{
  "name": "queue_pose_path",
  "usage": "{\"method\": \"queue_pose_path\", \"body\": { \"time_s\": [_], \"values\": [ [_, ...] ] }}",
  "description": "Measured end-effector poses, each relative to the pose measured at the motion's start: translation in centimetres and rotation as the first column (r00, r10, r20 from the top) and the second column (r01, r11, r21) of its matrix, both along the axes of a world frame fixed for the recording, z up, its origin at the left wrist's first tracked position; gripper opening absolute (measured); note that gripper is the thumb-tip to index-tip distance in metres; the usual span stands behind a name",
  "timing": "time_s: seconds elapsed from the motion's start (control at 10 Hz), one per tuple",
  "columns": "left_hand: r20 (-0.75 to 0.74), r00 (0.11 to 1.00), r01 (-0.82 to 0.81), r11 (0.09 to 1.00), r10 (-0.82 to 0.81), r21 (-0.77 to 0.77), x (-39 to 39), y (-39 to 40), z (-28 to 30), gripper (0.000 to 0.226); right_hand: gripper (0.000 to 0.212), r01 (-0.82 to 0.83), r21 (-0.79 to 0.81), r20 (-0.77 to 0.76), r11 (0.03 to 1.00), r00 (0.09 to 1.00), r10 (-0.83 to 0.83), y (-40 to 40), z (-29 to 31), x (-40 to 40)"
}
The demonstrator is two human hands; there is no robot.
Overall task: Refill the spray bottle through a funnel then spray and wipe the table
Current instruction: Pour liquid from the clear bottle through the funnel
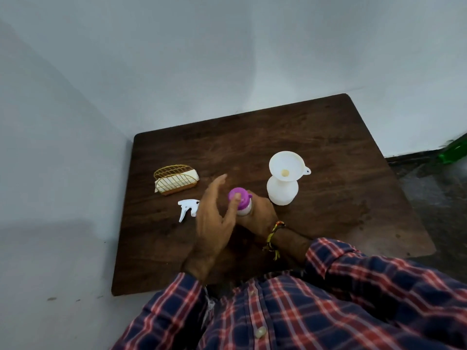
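Note:
A white spray bottle (282, 192) stands uncapped on the dark wooden table (328, 137) with a white funnel (286, 166) set in its neck. Its white trigger head (187, 207) lies flat on the table to the left. In front of me my right hand (260, 215) grips the body of a white refill bottle with a purple cap (239, 195). My left hand (214, 213) is beside it with fingers extended, and its thumb touches the purple cap.
A gold wire holder (174, 179) with a white cloth folded in it sits at the table's left side. Pale walls border the table on the left and at the back. A green object (454, 150) lies on the dark floor at the far right.

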State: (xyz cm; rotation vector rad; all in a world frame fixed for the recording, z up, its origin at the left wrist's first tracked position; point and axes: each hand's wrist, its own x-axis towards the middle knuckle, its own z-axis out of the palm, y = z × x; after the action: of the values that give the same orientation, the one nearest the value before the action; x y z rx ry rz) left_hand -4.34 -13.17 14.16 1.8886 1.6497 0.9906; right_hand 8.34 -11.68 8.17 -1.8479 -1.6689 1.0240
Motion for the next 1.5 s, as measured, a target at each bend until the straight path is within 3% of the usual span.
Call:
{"method": "queue_pose_path", "body": {
  "time_s": [0.1,0.2,0.3,0.4,0.5,0.6,0.7,0.8,0.9,1.0,1.1,1.2,1.3,1.4,1.5],
  "values": [
    [-0.091,0.962,0.252,0.966,-0.257,-0.060,-0.8,0.9,0.8,0.039,0.053,-0.069,0.010,0.013,0.998,0.998,0.068,-0.2,0.1,0.0],
    [-0.205,0.976,0.055,0.996,-0.068,-0.067,-1.4,1.3,1.3,0.047,0.042,-0.112,0.033,0.030,0.993,0.993,0.111,-0.6,0.0,0.3],
    [-0.228,0.923,0.302,0.950,-0.311,-0.075,-2.2,1.9,1.1,0.055,0.046,-0.095,0.029,-0.034,0.995,0.995,0.096,-0.5,-0.2,0.7],
    [-0.225,0.920,0.298,0.945,-0.322,-0.134,-2.2,1.7,1.5,0.044,0.048,-0.089,0.028,-0.049,0.996,0.995,0.091,-0.3,-0.5,1.0],
    [-0.276,0.912,0.271,0.950,-0.305,-0.155,-2.1,2.9,1.6,0.059,0.048,-0.072,0.047,-0.069,0.996,0.995,0.076,-0.4,-0.4,1.4],
    [-0.261,0.824,0.454,0.861,-0.503,-0.227,-1.2,3.2,1.2,0.063,0.055,-0.047,0.033,-0.103,0.998,0.993,0.050,-0.4,-0.7,2.1],
    [-0.243,0.891,0.329,0.914,-0.384,-0.238,-1.0,3.1,1.5,0.063,0.054,-0.046,0.033,-0.106,0.998,0.993,0.049,-0.8,-1.0,2.0],
    [-0.284,0.766,0.487,0.808,-0.578,-0.331,-1.8,3.3,1.2,0.083,0.054,-0.094,0.029,-0.116,0.995,0.989,0.096,-0.5,-0.8,2.0],
    [-0.287,0.756,0.497,0.802,-0.588,-0.333,-1.6,3.3,0.3,0.062,0.054,-0.119,0.028,-0.096,0.993,0.988,0.121,-0.4,-0.8,2.1],
    [-0.309,0.779,0.477,0.835,-0.546,-0.273,-1.2,3.2,0.3,0.067,0.056,-0.096,0.040,-0.118,0.995,0.988,0.100,-0.4,-0.9,1.9],
    [-0.330,0.754,0.504,0.822,-0.568,-0.265,-0.7,3.3,0.3,0.057,0.062,-0.106,0.017,-0.142,0.994,0.984,0.108,-0.1,-1.0,2.0],
    [-0.354,0.894,0.183,0.944,-0.276,-0.274,0.4,3.0,1.2,0.057,0.059,-0.081,0.025,-0.174,0.996,0.981,0.084,-0.2,-1.1,2.0],
    [-0.267,0.963,-0.034,0.965,-0.037,-0.259,1.5,3.0,1.9,0.056,0.057,-0.106,0.045,-0.170,0.993,0.979,0.113,-0.4,-0.9,2.2],
    [0.091,0.989,-0.094,0.966,0.119,-0.239,1.2,3.2,1.6,0.049,0.061,-0.198,0.020,-0.184,0.980,0.963,0.198,-0.2,-1.5,3.1],
    [0.415,0.882,-0.065,0.929,0.224,-0.365,-0.4,3.8,-1.2,0.055,0.062,-0.163,0.020,-0.188,0.986,0.968,0.164,-0.3,-2.4,3.9]
  ]
}}
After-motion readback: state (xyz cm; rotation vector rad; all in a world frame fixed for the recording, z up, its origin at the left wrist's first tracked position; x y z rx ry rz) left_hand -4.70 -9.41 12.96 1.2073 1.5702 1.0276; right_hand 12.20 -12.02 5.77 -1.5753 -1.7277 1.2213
